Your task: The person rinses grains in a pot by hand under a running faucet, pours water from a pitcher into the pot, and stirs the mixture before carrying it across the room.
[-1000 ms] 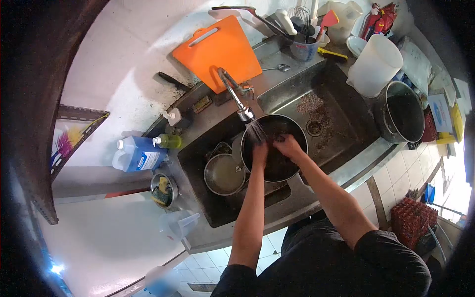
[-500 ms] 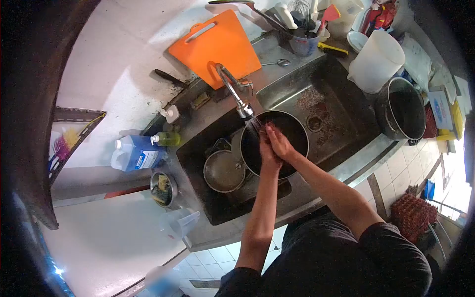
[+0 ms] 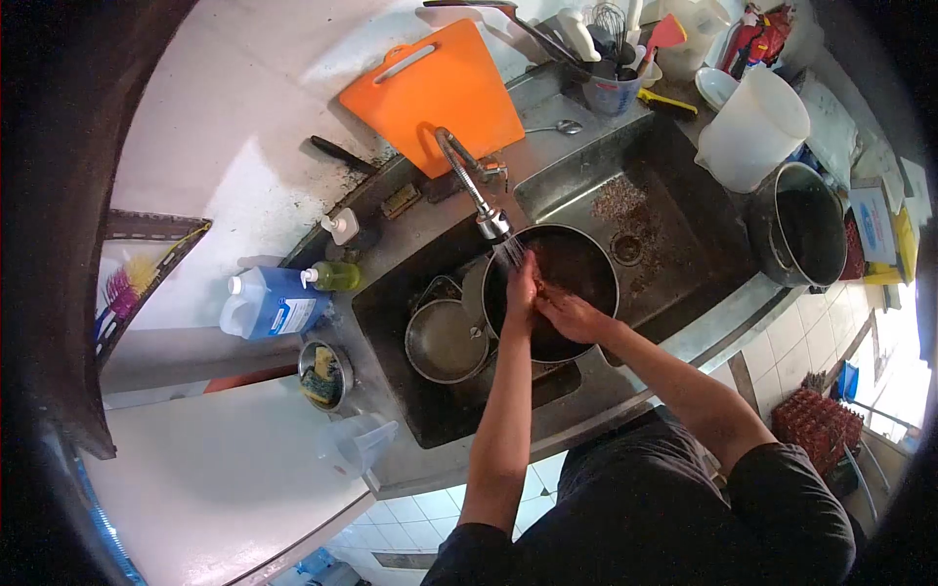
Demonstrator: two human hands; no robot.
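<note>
Overhead: orange cutting board (image 3: 430, 93) leans on wall behind faucet (image 3: 469, 186). Utensil cup (image 3: 611, 93), white bucket (image 3: 752, 132) and big steel pot (image 3: 806, 225) crowd table at right. Blue bottle (image 3: 269, 305) and sponge bowl (image 3: 322, 374) stand left of sink (image 3: 674, 195). Steel lid (image 3: 445, 342) lies just beside dark pot (image 3: 576, 259). Dark pot sits in sink near basin divider, directly under both hands. Left hand (image 3: 521, 285): fingers stretched straight, empty, in water stream. Right hand (image 3: 569, 315) against left hand, fingers loosely bent, grip unclear. Spout close above fingertips; right basin roomy.

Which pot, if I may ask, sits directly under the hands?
The dark pot beneath left hand and right hand; the small pan lies beside it, the big pot stands outside the sink.
</note>
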